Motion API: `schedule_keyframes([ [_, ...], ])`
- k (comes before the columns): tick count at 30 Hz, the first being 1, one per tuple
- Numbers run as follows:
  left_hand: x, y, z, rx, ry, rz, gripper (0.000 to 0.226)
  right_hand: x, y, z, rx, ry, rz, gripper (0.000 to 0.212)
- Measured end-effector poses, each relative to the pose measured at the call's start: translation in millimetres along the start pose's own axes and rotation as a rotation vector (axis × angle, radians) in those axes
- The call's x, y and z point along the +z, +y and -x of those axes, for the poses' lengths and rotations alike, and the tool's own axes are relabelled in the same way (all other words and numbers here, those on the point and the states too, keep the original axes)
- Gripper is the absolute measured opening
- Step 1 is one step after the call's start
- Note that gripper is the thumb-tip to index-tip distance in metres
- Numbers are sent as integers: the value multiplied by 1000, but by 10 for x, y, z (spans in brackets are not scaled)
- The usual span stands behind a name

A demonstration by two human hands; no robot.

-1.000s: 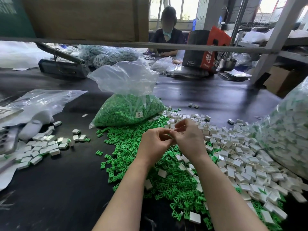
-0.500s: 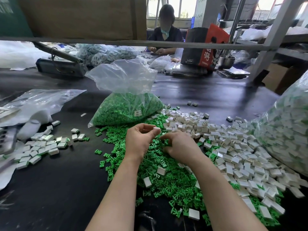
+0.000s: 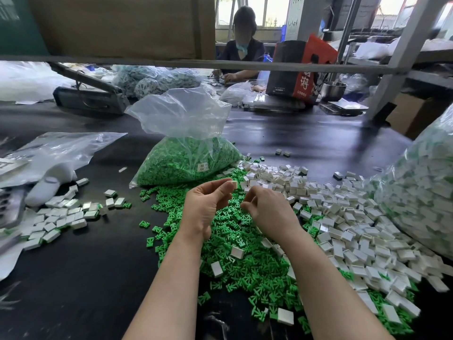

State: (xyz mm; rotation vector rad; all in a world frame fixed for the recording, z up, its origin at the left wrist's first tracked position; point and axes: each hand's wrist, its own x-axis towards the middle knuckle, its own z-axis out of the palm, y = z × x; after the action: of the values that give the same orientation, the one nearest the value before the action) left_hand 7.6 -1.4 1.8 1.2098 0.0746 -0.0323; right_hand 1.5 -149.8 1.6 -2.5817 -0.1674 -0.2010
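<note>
This is a small factory's assembly workshop. A long black bench carries a clear bulk bag of green parts, and loose green plastic pieces and white caps are heaped just in front of it. Left of the bag lie sorted units, and right of it is a second sack. Behind it are a sealing machine, a seated worker and steel racking.

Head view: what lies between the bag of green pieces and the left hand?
In the head view, loose green pieces lie scattered on the black table.

Matt green plastic clips, glossy white plastic caps, crinkly clear plastic bag, smooth black tabletop
</note>
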Motion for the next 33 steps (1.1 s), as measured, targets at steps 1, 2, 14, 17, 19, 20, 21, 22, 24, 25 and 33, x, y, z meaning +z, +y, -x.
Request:
schedule_keyframes([
  [1, -1, 7, 8, -13, -21, 32, 11, -17, -6, 0, 18, 34, -89, 13],
  [2, -1, 15, 16, -22, -41, 61, 13, -34, -17, 1, 36, 64, -181, 13],
  [14, 7, 43, 36, 9, -99, 122, 22, -122, -59, 5, 156, 94, -1061, 19],
  [17, 0, 42, 27, 4, -78, 124, 19, -140, -69, 7, 179, 92, -1155, 16],
  [19, 5, 40, 28, 4, -79, 117, 19, -155, -70, 12, 183, 75, -1202, 13],
  [20, 7, 41, 30, 6, -82, 107, 21, -163, -70, 16, 176, 64, -1217, 11],
  [21, 9, 43, 31, 7, -85, 95, 23, -167, -69, 20, 163, 56, -1227, 11],
  [22, 10, 44, 32, 8, -87, 83, 24, -171, -68, 22, 147, 51, -1227, 12],
  [24, 6, 47, 32, 6, -87, 68, 24, -173, -69, 25, 118, 56, -1194, 16],
  [25, 5, 49, 32, 5, -85, 64, 23, -173, -69, 25, 105, 63, -1171, 17],
  [33, 23, 54, 51, 18, -88, 52, 21, -148, -102, 35, 74, 204, -1002, 11],
])
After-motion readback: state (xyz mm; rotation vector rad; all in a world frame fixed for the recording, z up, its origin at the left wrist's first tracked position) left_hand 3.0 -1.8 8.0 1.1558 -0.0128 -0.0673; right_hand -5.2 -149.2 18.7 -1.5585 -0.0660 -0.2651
